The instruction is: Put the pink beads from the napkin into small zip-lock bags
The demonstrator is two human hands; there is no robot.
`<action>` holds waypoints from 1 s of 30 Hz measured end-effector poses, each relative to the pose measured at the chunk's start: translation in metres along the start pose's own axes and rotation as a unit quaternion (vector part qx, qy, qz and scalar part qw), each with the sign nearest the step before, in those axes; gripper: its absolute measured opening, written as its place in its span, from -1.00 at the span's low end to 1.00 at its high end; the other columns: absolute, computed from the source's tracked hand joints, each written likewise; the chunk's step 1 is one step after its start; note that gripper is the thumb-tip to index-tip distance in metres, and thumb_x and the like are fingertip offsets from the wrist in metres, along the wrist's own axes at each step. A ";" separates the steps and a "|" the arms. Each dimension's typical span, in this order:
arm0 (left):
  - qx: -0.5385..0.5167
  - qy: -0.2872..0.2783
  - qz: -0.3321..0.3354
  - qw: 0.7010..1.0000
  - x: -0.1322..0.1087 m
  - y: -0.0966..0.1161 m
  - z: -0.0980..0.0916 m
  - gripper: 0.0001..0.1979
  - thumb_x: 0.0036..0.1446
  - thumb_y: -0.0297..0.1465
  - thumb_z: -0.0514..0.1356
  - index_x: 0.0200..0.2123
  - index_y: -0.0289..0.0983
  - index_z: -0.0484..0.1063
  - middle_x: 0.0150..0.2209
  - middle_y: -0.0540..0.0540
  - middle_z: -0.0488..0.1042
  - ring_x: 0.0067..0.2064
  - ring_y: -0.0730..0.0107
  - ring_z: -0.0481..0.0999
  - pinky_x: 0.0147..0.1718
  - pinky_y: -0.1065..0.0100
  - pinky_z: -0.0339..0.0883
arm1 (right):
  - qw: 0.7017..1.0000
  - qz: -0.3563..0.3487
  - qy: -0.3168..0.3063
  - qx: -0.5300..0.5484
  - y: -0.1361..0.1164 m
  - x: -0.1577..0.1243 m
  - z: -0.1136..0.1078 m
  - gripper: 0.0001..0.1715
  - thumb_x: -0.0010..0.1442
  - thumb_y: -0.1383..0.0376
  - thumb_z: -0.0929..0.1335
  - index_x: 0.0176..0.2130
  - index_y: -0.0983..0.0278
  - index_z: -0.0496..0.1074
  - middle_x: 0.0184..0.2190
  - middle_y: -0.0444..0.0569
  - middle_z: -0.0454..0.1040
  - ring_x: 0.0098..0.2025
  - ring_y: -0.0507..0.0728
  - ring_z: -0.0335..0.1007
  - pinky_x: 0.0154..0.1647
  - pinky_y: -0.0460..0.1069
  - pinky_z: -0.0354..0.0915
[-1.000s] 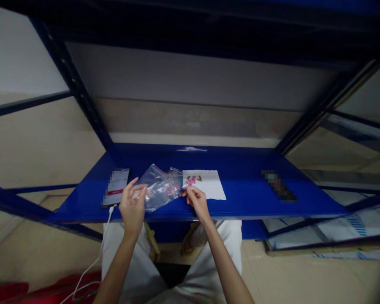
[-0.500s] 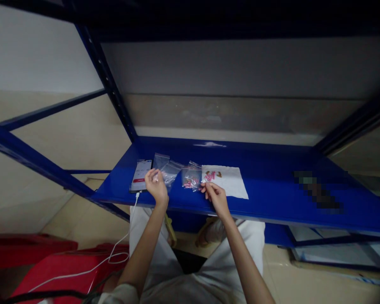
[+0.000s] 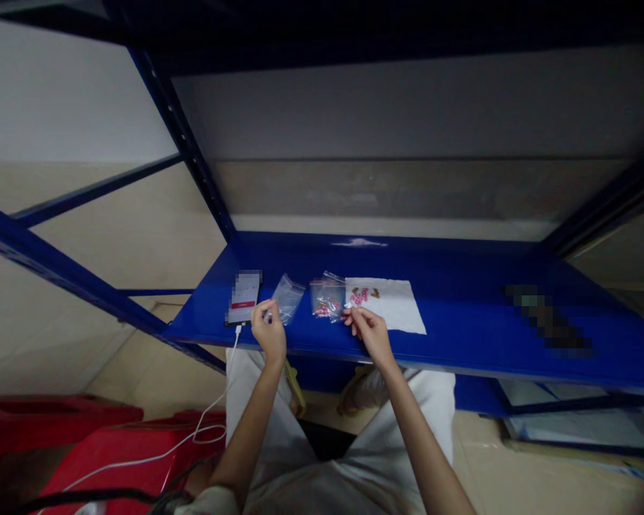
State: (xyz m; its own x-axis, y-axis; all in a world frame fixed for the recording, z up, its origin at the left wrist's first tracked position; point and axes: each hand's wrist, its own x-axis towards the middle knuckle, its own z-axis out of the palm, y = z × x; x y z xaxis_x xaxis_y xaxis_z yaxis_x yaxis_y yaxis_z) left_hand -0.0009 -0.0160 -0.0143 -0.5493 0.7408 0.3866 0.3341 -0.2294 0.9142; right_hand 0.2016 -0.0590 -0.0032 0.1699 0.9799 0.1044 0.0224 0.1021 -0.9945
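Observation:
My left hand [image 3: 269, 335] is closed at the lower left of a clear plastic zip bag [image 3: 288, 297], its curled fingers gripping the bag's edge. Whether anything lies inside that bag is unclear. To the right, more clear zip bags [image 3: 326, 300] overlap, with pink beads showing through. My right hand [image 3: 370, 332] has thumb and fingers pinched together at their right edge; what the fingertips hold is too small to make out. Just beyond it lies a white cloth-like sheet [image 3: 400, 307], with a cluster of pink beads [image 3: 360, 295] and brownish leaf-like pieces at its left side.
A phone [image 3: 245, 297] with a white cable [image 3: 204, 415] lies left of my left hand on the blue shelf [image 3: 451, 286]. A pixelated dark object [image 3: 550, 322] rests at the right. Blue posts and an upper shelf frame the space. A red stool [image 3: 107, 458] stands lower left.
The clear bag by my left hand has swung upright and looks narrower, and that hand's fingers have curled tighter. My right hand stays pinched in the same place. The view has shifted slightly.

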 end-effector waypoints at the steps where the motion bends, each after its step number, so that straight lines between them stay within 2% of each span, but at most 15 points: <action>1: 0.000 0.006 0.009 1.000 0.001 -0.002 0.000 -0.88 0.05 -0.35 0.10 -0.42 -0.28 0.39 -0.28 -0.14 0.43 -0.14 0.31 0.42 -0.10 0.25 0.27 | 1.000 -0.001 0.002 -0.002 0.000 0.000 0.000 -0.60 0.13 0.06 0.26 -0.34 0.32 0.48 -0.54 -0.06 0.40 -0.63 -0.03 0.15 -0.71 -0.14 0.06; 6: -0.002 0.026 0.005 1.000 0.002 0.001 -0.003 -0.91 0.06 -0.38 0.08 -0.43 -0.25 0.34 -0.34 -0.08 0.43 -0.11 0.30 0.43 -0.06 0.24 0.22 | 1.000 -0.003 0.014 -0.003 -0.002 -0.001 0.002 -0.59 0.12 0.05 0.26 -0.36 0.32 0.49 -0.55 -0.05 0.42 -0.64 -0.03 0.15 -0.71 -0.13 0.06; 8: -0.012 0.042 -0.006 0.999 0.000 0.011 -0.009 -0.91 0.05 -0.37 0.09 -0.41 -0.25 0.33 -0.34 -0.06 0.42 -0.15 0.32 0.43 -0.12 0.29 0.25 | 1.000 -0.001 0.020 0.006 -0.002 -0.001 0.002 -0.60 0.11 0.05 0.27 -0.37 0.31 0.49 -0.56 -0.06 0.42 -0.65 -0.04 0.15 -0.71 -0.13 0.05; 10: -0.036 0.021 -0.034 0.999 -0.002 0.022 -0.016 -0.89 0.05 -0.35 0.10 -0.36 -0.25 0.34 -0.35 -0.04 0.41 -0.24 0.37 0.45 -0.22 0.36 0.29 | 0.999 0.004 0.026 0.022 -0.002 -0.001 0.001 -0.62 0.10 0.05 0.29 -0.33 0.30 0.48 -0.55 -0.06 0.44 -0.66 -0.04 0.16 -0.70 -0.12 0.04; 13: -0.088 -0.112 -0.097 0.985 -0.005 0.038 -0.026 -0.81 0.01 -0.31 0.13 -0.30 -0.27 0.37 -0.37 -0.03 0.43 -0.37 0.43 0.45 -0.37 0.42 0.31 | 0.999 0.003 0.006 0.037 -0.003 -0.001 0.000 -0.62 0.08 0.07 0.31 -0.24 0.30 0.46 -0.47 -0.03 0.48 -0.64 -0.03 0.18 -0.68 -0.12 0.06; 16: -0.121 -0.241 -0.140 0.953 -0.014 0.047 -0.030 -0.75 0.00 -0.28 0.15 -0.26 -0.29 0.38 -0.41 -0.04 0.46 -0.42 0.42 0.47 -0.41 0.42 0.33 | 0.998 -0.004 -0.058 0.030 -0.004 -0.002 0.000 -0.58 0.06 0.10 0.33 -0.14 0.28 0.44 -0.39 0.00 0.51 -0.58 -0.01 0.24 -0.60 -0.10 0.14; 18: -0.127 -0.296 -0.151 0.935 -0.022 0.050 -0.028 -0.75 0.00 -0.27 0.16 -0.26 -0.28 0.38 -0.42 -0.04 0.47 -0.43 0.41 0.49 -0.42 0.42 0.34 | 0.996 -0.003 -0.086 0.002 -0.004 -0.002 0.000 -0.61 0.01 0.12 0.38 -0.19 0.28 0.47 -0.43 -0.02 0.52 -0.56 0.01 0.27 -0.57 -0.09 0.15; 21: -0.137 -0.356 -0.160 0.911 -0.035 0.047 -0.022 -0.77 0.01 -0.26 0.16 -0.29 -0.28 0.37 -0.41 -0.05 0.48 -0.48 0.40 0.51 -0.43 0.38 0.37 | 0.995 -0.003 -0.092 -0.050 -0.002 -0.002 0.001 -0.74 -0.03 0.14 0.41 -0.42 0.30 0.51 -0.55 -0.04 0.50 -0.57 0.02 0.27 -0.58 -0.09 0.12; 23: -0.121 -0.368 -0.128 0.913 -0.038 0.044 -0.021 -0.76 0.05 -0.26 0.13 -0.25 -0.28 0.37 -0.39 -0.08 0.49 -0.45 0.36 0.53 -0.38 0.34 0.39 | 0.995 -0.001 -0.084 -0.046 0.000 -0.002 0.000 -0.73 -0.02 0.13 0.40 -0.48 0.30 0.50 -0.56 -0.03 0.50 -0.58 0.02 0.27 -0.58 -0.09 0.13; 24: -0.092 -0.360 -0.086 0.924 -0.036 0.042 -0.022 -0.76 0.07 -0.27 0.12 -0.23 -0.28 0.38 -0.36 -0.10 0.50 -0.39 0.33 0.54 -0.31 0.30 0.39 | 0.997 0.001 -0.075 -0.030 0.001 -0.001 0.000 -0.72 -0.02 0.12 0.40 -0.46 0.30 0.50 -0.56 -0.02 0.51 -0.58 0.02 0.27 -0.57 -0.09 0.15; 26: 0.004 -0.328 0.041 0.944 -0.027 0.036 -0.026 -0.76 0.09 -0.30 0.12 -0.18 -0.24 0.40 -0.22 -0.15 0.50 -0.16 0.25 0.50 -0.10 0.19 0.32 | 0.999 0.007 -0.049 0.001 0.001 -0.001 -0.001 -0.69 -0.01 0.09 0.38 -0.41 0.30 0.50 -0.52 -0.02 0.52 -0.60 0.01 0.26 -0.56 -0.08 0.18; 27: 0.064 -0.311 0.114 0.941 -0.020 0.032 -0.030 -0.76 0.09 -0.31 0.12 -0.16 -0.21 0.42 -0.14 -0.15 0.47 -0.04 0.20 0.43 -0.01 0.12 0.24 | 0.999 0.008 -0.037 0.013 0.001 -0.001 -0.002 -0.67 0.00 0.07 0.37 -0.39 0.30 0.50 -0.50 -0.02 0.53 -0.61 0.00 0.24 -0.56 -0.08 0.19; 28: 0.113 -0.318 0.172 0.926 -0.013 0.027 -0.034 -0.73 0.10 -0.33 0.12 -0.10 -0.18 0.40 -0.05 -0.15 0.43 0.07 0.16 0.33 0.05 0.06 0.15 | 0.999 0.008 -0.029 0.022 0.001 0.000 -0.003 -0.65 0.01 0.06 0.37 -0.36 0.30 0.50 -0.48 -0.02 0.53 -0.61 -0.02 0.23 -0.56 -0.08 0.19; 30: 0.175 -0.333 0.238 0.896 0.003 0.016 -0.041 -0.67 0.13 -0.35 0.09 -0.01 -0.17 0.34 0.06 -0.14 0.34 0.18 0.14 0.17 0.08 0.03 0.11 | 0.999 0.008 -0.025 0.032 0.000 -0.001 -0.004 -0.62 0.01 0.05 0.37 -0.32 0.31 0.50 -0.46 -0.02 0.53 -0.62 -0.03 0.20 -0.55 -0.08 0.20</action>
State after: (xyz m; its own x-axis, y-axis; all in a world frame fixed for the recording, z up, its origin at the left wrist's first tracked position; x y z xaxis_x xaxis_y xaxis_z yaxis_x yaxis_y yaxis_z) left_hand -0.0284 -0.0436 0.0061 0.2576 0.8508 0.4580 0.6922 -0.4932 0.5269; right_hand 0.2056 -0.0602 -0.0033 0.1208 0.9886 0.0893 -0.0441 0.0952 -0.9945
